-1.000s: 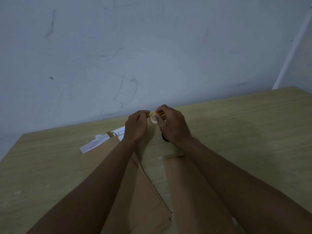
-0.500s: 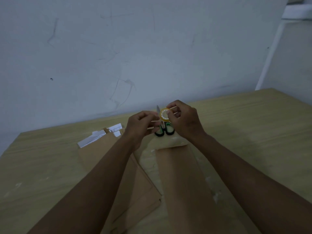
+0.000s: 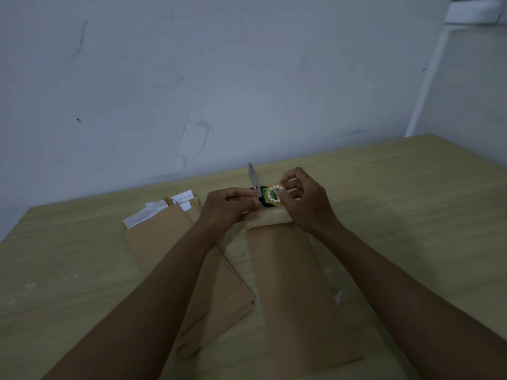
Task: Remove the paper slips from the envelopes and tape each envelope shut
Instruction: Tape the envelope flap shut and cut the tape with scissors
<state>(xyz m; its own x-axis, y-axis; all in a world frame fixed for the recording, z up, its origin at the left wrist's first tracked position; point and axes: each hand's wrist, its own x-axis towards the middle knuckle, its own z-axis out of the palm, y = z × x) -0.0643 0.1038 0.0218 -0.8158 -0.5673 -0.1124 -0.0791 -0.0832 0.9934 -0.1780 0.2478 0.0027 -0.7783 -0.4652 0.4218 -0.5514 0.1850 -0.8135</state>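
Envelope (image 3: 299, 292) lengthwise away from viewer, right hand (image 3: 304, 204) pinching tape roll (image 3: 275, 195), left hand (image 3: 227, 207) pinching tape end.

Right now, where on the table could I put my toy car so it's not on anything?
The table shows bare wood right of the right hand, out to the far corner. Bare wood also lies left of the envelope stack. The middle is crowded: scissors, tape roll, paper slips, the single envelope and both arms.
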